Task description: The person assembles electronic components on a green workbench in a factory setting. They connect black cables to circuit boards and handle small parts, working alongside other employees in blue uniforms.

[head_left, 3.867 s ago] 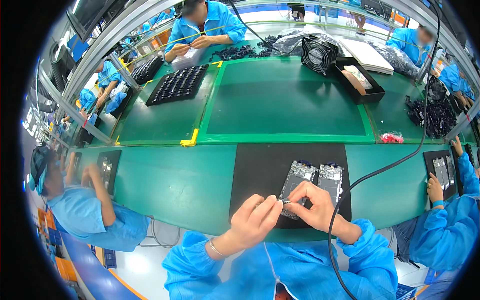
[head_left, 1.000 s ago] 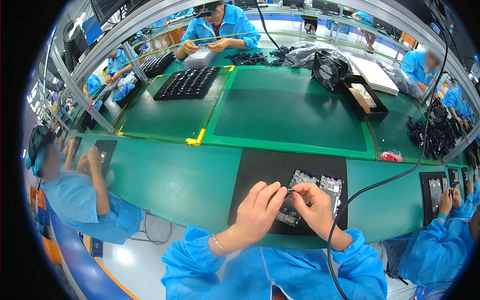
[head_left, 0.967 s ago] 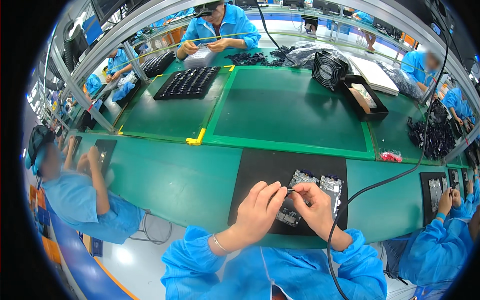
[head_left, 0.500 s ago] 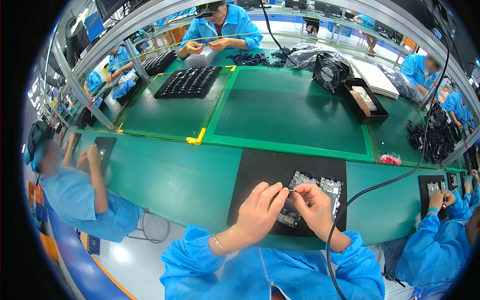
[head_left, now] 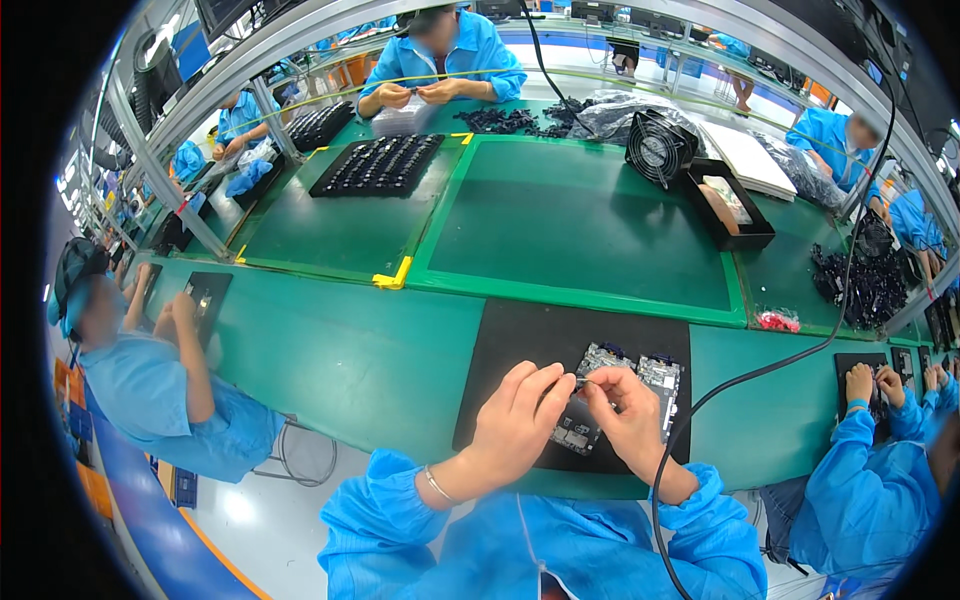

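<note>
My left hand [head_left: 513, 425] and my right hand [head_left: 628, 410] meet fingertip to fingertip above a black mat [head_left: 520, 335]. Both are closed in a pinch on a small dark piece [head_left: 581, 381], too small and too covered by fingers to name. Under and behind the hands lies a circuit board [head_left: 576, 436], partly hidden by them. A second circuit board [head_left: 660, 376] lies beside it on the right, with dark blue parts along its far edge.
A black cable [head_left: 740, 378] hangs across the right side, passing close to my right wrist. Farther back are a small fan [head_left: 661, 147], a black box [head_left: 735, 236] and a black tray of parts [head_left: 330, 182]. Co-workers sit left [head_left: 170, 380], right [head_left: 870, 470] and opposite [head_left: 450, 60].
My hands hold almost the same pinch in the same place. The co-worker on the right has shifted both hands over their mat, and the person opposite has lowered their head.
</note>
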The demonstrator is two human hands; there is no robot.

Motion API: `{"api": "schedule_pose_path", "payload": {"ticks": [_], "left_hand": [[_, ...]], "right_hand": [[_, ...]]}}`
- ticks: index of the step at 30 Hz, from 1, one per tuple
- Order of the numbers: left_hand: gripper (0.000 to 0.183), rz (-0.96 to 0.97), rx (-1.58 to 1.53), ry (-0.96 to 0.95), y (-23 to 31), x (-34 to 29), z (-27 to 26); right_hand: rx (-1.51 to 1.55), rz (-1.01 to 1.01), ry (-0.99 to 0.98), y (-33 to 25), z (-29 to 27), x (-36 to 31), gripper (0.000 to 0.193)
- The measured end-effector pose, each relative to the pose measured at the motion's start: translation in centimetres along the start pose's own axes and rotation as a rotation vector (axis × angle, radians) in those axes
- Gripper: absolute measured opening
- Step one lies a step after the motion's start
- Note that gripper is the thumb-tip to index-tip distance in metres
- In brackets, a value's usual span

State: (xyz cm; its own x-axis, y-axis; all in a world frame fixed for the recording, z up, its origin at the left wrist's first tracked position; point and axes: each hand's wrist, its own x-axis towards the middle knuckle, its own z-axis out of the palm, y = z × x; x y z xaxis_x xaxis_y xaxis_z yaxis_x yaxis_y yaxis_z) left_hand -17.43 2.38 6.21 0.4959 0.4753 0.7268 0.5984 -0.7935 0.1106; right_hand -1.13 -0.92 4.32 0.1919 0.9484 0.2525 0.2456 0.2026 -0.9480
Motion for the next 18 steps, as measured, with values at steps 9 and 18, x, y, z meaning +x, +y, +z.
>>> {"api": "schedule_pose_path", "payload": {"ticks": [9, 18], "left_hand": [[0.042, -0.002, 0.002, 0.004, -0.04, 0.04, 0.08], [0.042, -0.004, -0.009, -0.007, -0.08, 0.14, 0.12]], "right_hand": [[0.009, 0.008, 0.006, 0.02, 0.09, 0.02, 0.014], [-0.019, 0.028, -0.001, -0.22, -0.07, -0.02, 0.014]]}}
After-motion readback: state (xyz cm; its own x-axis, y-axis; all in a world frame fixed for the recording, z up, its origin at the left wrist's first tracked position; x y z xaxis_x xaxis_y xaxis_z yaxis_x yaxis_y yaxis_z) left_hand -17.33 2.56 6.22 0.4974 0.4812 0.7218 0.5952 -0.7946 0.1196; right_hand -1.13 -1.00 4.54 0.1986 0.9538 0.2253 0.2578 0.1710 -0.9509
